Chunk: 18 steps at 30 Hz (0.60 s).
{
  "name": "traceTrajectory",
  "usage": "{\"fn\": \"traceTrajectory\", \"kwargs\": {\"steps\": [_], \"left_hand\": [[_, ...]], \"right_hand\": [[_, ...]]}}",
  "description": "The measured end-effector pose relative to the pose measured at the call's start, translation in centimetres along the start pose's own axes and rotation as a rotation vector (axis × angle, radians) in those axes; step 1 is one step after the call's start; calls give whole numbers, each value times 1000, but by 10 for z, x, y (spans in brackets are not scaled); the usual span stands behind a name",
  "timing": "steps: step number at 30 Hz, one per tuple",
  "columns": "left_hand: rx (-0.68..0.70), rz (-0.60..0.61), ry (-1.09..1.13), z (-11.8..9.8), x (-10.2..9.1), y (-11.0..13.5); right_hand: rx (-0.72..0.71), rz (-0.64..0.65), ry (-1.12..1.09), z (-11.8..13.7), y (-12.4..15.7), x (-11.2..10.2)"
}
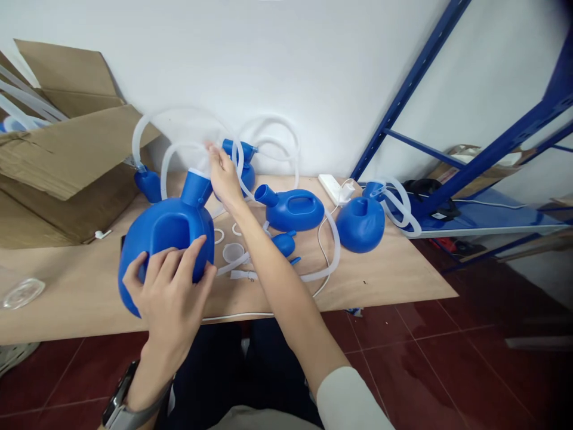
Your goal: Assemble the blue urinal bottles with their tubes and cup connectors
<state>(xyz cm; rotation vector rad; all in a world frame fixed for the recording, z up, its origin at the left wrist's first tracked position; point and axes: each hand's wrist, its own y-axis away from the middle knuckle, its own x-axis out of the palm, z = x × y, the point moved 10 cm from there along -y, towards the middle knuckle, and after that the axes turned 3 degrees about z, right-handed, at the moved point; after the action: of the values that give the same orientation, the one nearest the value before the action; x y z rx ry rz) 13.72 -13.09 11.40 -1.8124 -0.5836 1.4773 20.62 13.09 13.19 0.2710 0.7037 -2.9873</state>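
Observation:
My left hand (172, 286) grips a large blue plastic urinal bottle (136, 248) by its handle, fingers curled over it. The bottle's short neck (197, 186) with a pale rim points up. My right hand (224, 176) is beside that neck, fingers drawn together; their tips are blurred, and what they hold cannot be made out. A clear tube (179, 147) loops close behind those fingertips. Behind my right hand is another blue bottle (247, 176), partly hidden. Past my right forearm lies a blue urinal bottle (295, 210) on its side.
An open cardboard box (67, 173) stands at left, by a blue funnel-shaped part (148, 184). Small blue parts (283, 243) and a clear cup (233, 252) lie mid-table. At right are another blue bottle (360, 224), a white power strip (330, 189) and a blue shelf (474, 218).

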Motion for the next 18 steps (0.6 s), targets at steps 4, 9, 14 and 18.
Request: {"fn": "traceTrajectory", "kwargs": {"steps": [4,9,14,18], "left_hand": [[-44,-1,-1,25,2,-1],[-107,-125,-3,69,-23,-2],[-259,-132,46,92,-55,11],[-251,48,155,94,-63,33]], "right_hand": [[100,83,99,-24,-5,3],[153,376,283,-52,2,20],[110,484,367,-69,15,40],[48,574,335,-53,28,32]]}}
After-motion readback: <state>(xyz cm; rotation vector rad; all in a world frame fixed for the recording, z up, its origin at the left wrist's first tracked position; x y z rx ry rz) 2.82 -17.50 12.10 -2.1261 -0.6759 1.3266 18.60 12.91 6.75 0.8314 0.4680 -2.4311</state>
